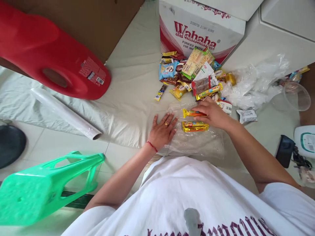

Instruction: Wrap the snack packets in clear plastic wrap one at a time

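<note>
Centre of frame — left hand open, flat at the left edge of the clear plastic, right hand gripping the right end of the upper yellow packet — best squared with the lower packet, plastic held smooth.

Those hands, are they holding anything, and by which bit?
The right hand has thumb and fingers around the right end of the farther yellow packet. The left hand lies flat, holding nothing.
</note>
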Tool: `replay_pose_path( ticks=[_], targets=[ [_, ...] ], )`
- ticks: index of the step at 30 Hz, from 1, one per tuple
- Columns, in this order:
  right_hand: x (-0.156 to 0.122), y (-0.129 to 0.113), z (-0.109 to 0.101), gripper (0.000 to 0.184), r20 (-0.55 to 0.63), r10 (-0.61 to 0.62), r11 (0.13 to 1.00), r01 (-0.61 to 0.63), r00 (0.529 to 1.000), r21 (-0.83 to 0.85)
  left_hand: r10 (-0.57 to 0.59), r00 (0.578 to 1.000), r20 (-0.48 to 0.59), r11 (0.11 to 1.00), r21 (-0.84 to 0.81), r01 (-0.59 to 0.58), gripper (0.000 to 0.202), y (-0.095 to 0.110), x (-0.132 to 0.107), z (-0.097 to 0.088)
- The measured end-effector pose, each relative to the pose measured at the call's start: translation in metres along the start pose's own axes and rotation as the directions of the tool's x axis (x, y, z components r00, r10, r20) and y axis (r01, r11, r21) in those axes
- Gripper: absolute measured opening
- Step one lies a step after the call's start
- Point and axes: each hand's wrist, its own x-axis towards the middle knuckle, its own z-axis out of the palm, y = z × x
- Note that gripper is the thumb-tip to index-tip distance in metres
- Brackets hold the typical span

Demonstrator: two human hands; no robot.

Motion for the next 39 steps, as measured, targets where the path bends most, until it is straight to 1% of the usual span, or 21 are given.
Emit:
replay_pose_path(
  ticks=[2, 4, 8, 11, 13, 16, 17, 21, 25, 29, 33, 34, 36, 38, 39],
  targets=[
    [-0.013, 0.008, 0.011, 0.045, 0.018, 0.072, 0.997, -0.072, 0.997, 0.003, -0.005, 1.000, 0.005, 1.000, 0.001, 0.005, 0.057, -0.001, 0.001, 0.000],
    [-0.014, 0.007, 0.020, 0.042, 0.073, 0.101, 0.995, -0.099, 0.992, -0.034, -0.010, 1.000, 0.009, 1.000, 0.013, 0.009, 0.057, -0.001, 0.002, 0.000],
    [-0.013, -0.009, 0.026, 0.036, 0.206, 0.140, 0.981, -0.108, 0.969, -0.160, -0.016, 1.000, 0.011, 0.999, 0.044, 0.015, 0.056, 0.000, 0.003, 0.001],
    [-0.026, -0.022, 0.028, 0.041, 0.233, 0.167, 0.974, -0.123, 0.958, -0.193, -0.034, 0.999, 0.020, 0.997, 0.064, 0.033, 0.056, 0.002, 0.004, 0.002],
    [-0.037, -0.029, 0.031, 0.052, 0.206, 0.161, 0.975, -0.124, 0.965, -0.184, -0.048, 0.999, 0.026, 0.996, 0.077, 0.046, 0.057, 0.003, 0.004, 0.002],
    [-0.050, -0.037, 0.038, 0.079, 0.162, 0.115, 0.982, -0.087, 0.980, -0.169, -0.053, 0.998, 0.032, 0.994, 0.094, 0.050, 0.057, 0.003, 0.004, 0.002],
    [-0.053, -0.039, 0.041, 0.082, 0.161, 0.111, 0.981, -0.083, 0.981, -0.175, -0.052, 0.998, 0.035, 0.994, 0.100, 0.048, 0.058, 0.003, 0.004, 0.002],
    [-0.057, -0.045, 0.050, 0.073, 0.164, 0.161, 0.970, -0.125, 0.973, -0.210, -0.059, 0.997, 0.043, 0.992, 0.114, 0.054, 0.058, 0.004, 0.004, 0.001],
    [-0.055, -0.046, 0.051, 0.071, 0.132, 0.140, 0.984, -0.123, 0.981, -0.127, -0.069, 0.996, 0.058, 0.992, 0.110, 0.062, 0.059, 0.004, 0.005, 0.000],
    [-0.053, -0.040, 0.048, 0.069, 0.071, 0.162, 0.984, -0.156, 0.984, -0.081, -0.073, 0.993, 0.087, 0.994, 0.087, 0.066, 0.059, -0.001, 0.007, -0.003],
    [-0.049, -0.035, 0.049, 0.046, 0.082, 0.134, 0.988, -0.127, 0.988, -0.083, -0.068, 0.993, 0.096, 0.995, 0.082, 0.060, 0.059, -0.003, 0.008, -0.004],
    [-0.049, -0.035, 0.050, 0.042, 0.058, 0.127, 0.989, -0.122, 0.990, -0.079, -0.066, 0.993, 0.094, 0.995, 0.085, 0.058, 0.059, -0.003, 0.007, -0.003],
    [-0.051, -0.037, 0.050, 0.040, -0.026, 0.103, 0.993, -0.104, 0.994, -0.052, -0.060, 0.994, 0.086, 0.995, 0.088, 0.053, 0.059, -0.003, 0.007, -0.003],
    [-0.055, -0.040, 0.052, 0.040, -0.091, 0.051, 0.999, -0.052, 0.995, -0.008, -0.052, 0.996, 0.078, 0.995, 0.084, 0.046, 0.058, -0.002, 0.006, -0.002],
    [-0.058, -0.040, 0.053, 0.040, -0.104, 0.027, 1.000, -0.027, 0.994, 0.007, -0.048, 0.996, 0.073, 0.996, 0.080, 0.042, 0.058, -0.002, 0.006, -0.002]
  ],
)
